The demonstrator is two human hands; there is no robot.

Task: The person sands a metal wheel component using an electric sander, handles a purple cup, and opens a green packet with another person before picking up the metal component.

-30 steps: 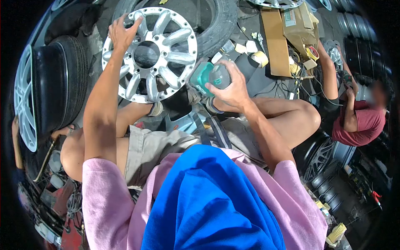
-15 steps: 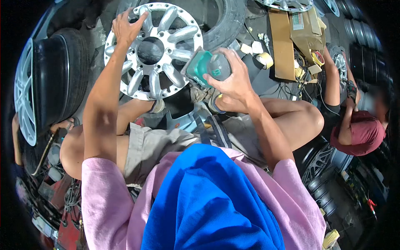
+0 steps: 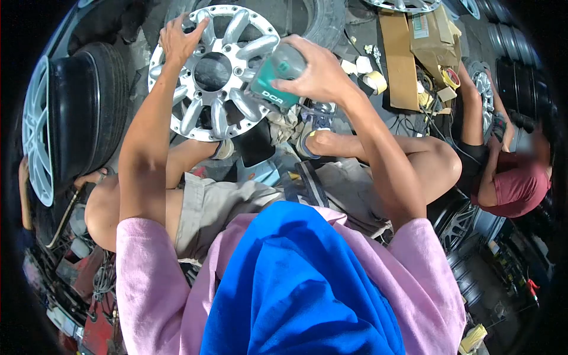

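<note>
A silver alloy wheel rim point(image 3: 220, 121) with several thick spokes stands before my knees, its face turned toward me. My left hand point(image 3: 181, 42) grips its upper left edge, thumb lying over a spoke. In my right hand point(image 3: 321, 70) is a green and grey palm sander point(image 3: 269, 89) marked DCA, fingers wrapped round its body. The sander overlaps the right side of the rim; whether its pad touches the spokes is hidden. A crumpled cloth point(image 3: 284, 127) lies just below the sander.
Behind the rim lies a tyre point(image 3: 328, 23). A cardboard box point(image 3: 435, 50) and a tape roll point(image 3: 374, 82) sit to the right, with cables nearby. A tyred wheel point(image 3: 89, 112) stands at left. Another person point(image 3: 512, 186) works on a wheel at far right.
My right hand has brought the sander left and slightly tilted it, so it covers more of the rim's right side. My left hand stays on the rim.
</note>
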